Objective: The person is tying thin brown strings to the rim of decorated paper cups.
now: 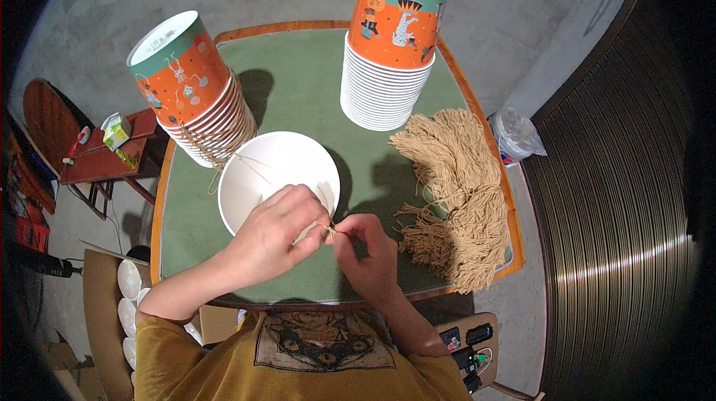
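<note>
My left hand (277,231) and my right hand (367,256) meet over the near edge of the table, both closed with fingertips pinched together. Between them runs a short bit of tan string (332,229), mostly covered by the fingers. Just behind my left hand a white paper bucket (252,170) stands with its open mouth up, and the hand partly hides its near rim. Thin tan strands (212,149) trail from the left stack of buckets to this bucket's rim. To the right of my right hand lies a big heap of tan strings (455,200).
Two tall stacks of upside-down orange and green paper buckets, a left stack (186,80) and a right stack (395,43), stand on the green-topped table (306,65). A cardboard box (102,304) with white buckets is at lower left. A small stand (485,375) holds devices at lower right.
</note>
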{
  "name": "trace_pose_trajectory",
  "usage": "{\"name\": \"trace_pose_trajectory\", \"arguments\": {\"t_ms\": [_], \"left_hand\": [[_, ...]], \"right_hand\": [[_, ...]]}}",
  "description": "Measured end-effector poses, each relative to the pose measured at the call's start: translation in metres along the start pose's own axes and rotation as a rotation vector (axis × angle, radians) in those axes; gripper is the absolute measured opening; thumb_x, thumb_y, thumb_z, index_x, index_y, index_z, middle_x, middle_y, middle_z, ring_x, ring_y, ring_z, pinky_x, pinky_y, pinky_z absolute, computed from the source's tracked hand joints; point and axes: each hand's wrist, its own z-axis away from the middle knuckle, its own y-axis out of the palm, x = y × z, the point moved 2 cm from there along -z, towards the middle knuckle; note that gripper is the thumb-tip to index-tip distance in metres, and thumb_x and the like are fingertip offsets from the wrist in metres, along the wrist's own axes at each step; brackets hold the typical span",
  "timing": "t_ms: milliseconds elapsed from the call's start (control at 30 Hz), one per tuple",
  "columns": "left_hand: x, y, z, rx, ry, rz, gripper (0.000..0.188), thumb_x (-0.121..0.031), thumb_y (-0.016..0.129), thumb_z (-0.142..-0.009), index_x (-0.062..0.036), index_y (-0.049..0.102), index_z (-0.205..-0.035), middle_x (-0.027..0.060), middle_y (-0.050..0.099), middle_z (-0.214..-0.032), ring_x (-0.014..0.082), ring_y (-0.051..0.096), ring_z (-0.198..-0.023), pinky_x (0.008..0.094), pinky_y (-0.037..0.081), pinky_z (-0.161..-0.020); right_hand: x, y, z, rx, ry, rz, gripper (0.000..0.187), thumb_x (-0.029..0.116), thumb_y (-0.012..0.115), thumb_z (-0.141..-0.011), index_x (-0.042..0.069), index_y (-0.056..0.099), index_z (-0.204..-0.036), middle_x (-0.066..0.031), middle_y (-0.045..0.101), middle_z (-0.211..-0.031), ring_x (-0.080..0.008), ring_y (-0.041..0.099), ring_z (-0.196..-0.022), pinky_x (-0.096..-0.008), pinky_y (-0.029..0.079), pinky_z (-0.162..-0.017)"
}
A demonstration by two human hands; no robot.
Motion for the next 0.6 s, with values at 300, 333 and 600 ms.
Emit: {"name": "trace_pose_trajectory", "arguments": {"t_ms": [300, 333, 600], "left_hand": [[-0.0016, 0.0013, -0.0008, -0.021, 0.027, -0.032, 0.014, -0.004, 0.064, -0.076, -0.0027, 0.054, -0.086, 0.0110, 0.053, -0.086, 0.0307, 0.056, -0.083, 0.0402, 0.048, -0.072], [-0.0014, 0.0014, -0.0005, -0.021, 0.027, -0.032, 0.014, -0.004, 0.064, -0.076, -0.0027, 0.054, -0.086, 0.0110, 0.053, -0.086, 0.0307, 0.056, -0.083, 0.0402, 0.048, -0.072], [0.0037, -0.0001, 0.0011, 0.017, -0.036, 0.050, 0.015, -0.003, 0.064, -0.077, -0.0026, 0.053, -0.087, 0.0108, 0.054, -0.085, 0.0309, 0.058, -0.082, 0.0403, 0.048, -0.070]], "right_hand": [[-0.0039, 0.0017, -0.0027, 0.043, 0.008, 0.017, 0.012, 0.006, 0.064, -0.083, 0.006, 0.054, -0.089, -0.0053, 0.059, -0.075, -0.0132, 0.059, -0.063, -0.0276, 0.050, -0.061], [-0.0033, 0.0017, -0.0029, 0.040, 0.017, 0.009, 0.011, 0.006, 0.064, -0.082, 0.006, 0.054, -0.088, -0.0050, 0.058, -0.074, -0.0130, 0.057, -0.062, -0.0274, 0.050, -0.060], [-0.0058, 0.0020, -0.0030, 0.043, 0.048, -0.017, 0.009, 0.006, 0.062, -0.083, 0.007, 0.053, -0.087, -0.0046, 0.056, -0.069, -0.0135, 0.055, -0.058, -0.0279, 0.047, -0.056]]}}
